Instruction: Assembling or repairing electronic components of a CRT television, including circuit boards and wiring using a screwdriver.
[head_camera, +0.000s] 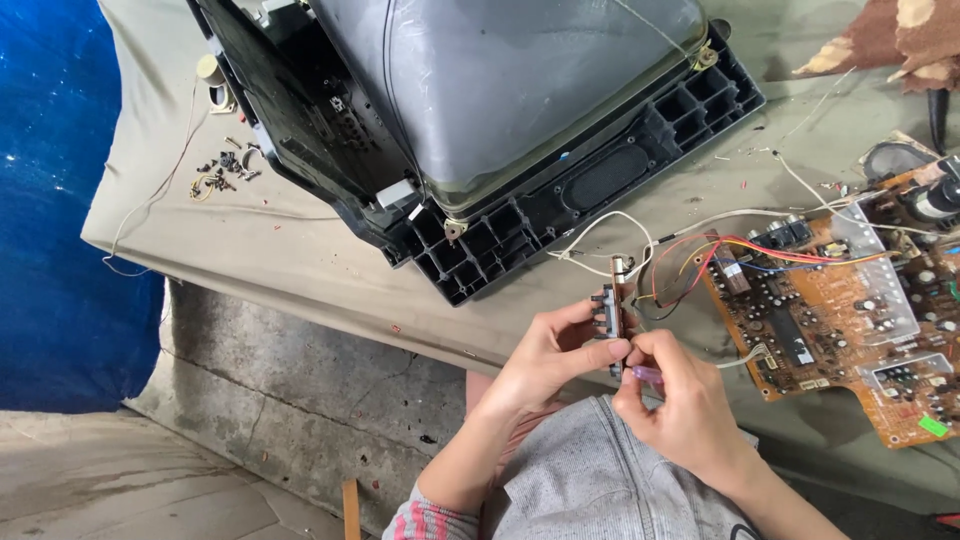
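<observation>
Left hand: the left hand (548, 352) comes up from the lower middle of the view, forearm angled up and to the right, wrist slightly bent back. Thumb and fingers are pressed together on the small control board (612, 312), thumb on the near side, fingertips on the far side.
Right hand: the right hand (685, 400) comes in from the lower right, back of the hand toward the camera, fingers curled inward. It pinches a thin purple tool (648, 374) between thumb and forefinger, and its fingertips meet those of the left hand at the lower end of the small control board.
Small control board: a narrow brown strip held upright in the air above the near edge of the surface (300, 250), with a row of dark buttons along its left face.
Wires: red, yellow, blue and white wires (700, 255) run from the top of the small control board to the right, reaching the main circuit board.
Main circuit board: the large orange main circuit board (850, 320) lies flat near the right edge of the surface, crowded with components.
Television shell: a black television shell (500, 215) with its grey picture tube (500, 90) lies face down at the far middle of the surface.
Loose parts: small screws (222, 170) lie scattered near the left edge of the surface.
Surface cover: a beige cloth hangs over the near edge.
Lap: grey fabric (600, 480) sits just below both hands.
</observation>
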